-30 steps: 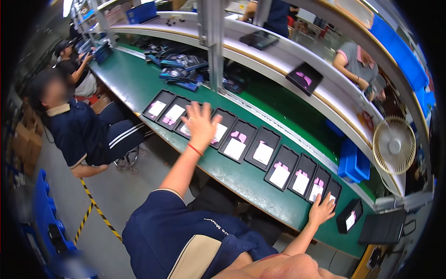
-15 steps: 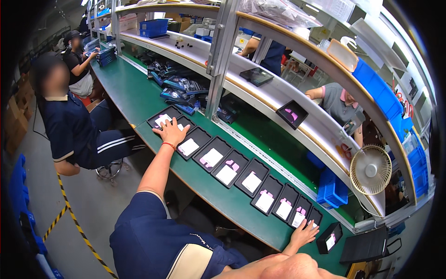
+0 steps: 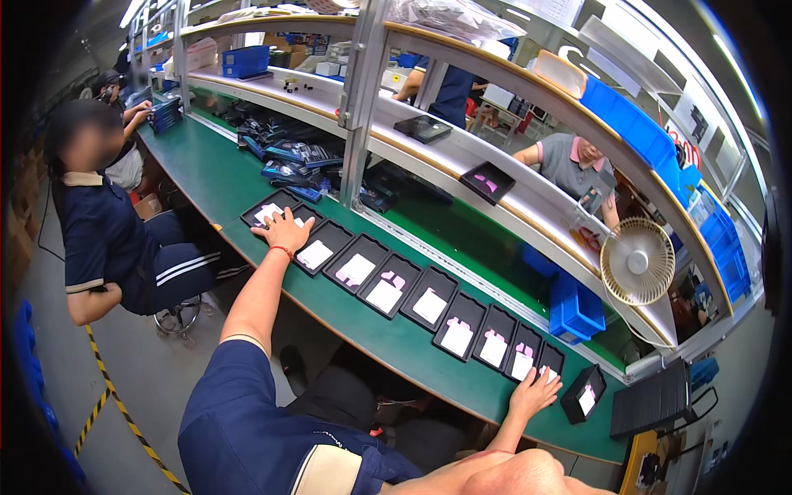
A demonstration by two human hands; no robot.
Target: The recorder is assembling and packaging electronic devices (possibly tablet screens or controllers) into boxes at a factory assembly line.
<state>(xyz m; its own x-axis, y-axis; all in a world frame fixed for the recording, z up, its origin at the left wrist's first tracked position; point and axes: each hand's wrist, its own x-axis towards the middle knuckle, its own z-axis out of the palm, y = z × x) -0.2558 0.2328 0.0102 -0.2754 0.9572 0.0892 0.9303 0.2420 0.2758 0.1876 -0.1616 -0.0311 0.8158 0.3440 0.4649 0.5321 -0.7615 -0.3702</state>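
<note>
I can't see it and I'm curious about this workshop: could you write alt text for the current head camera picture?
A person's left hand and right hand are spread near opposite ends of a row of black trays with white and pink pieces, on a green table. A co-worker sits at left.

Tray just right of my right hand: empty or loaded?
Loaded: a white card shows inside the black tray beside the right hand. Any smaller contents: cannot tell.
</note>
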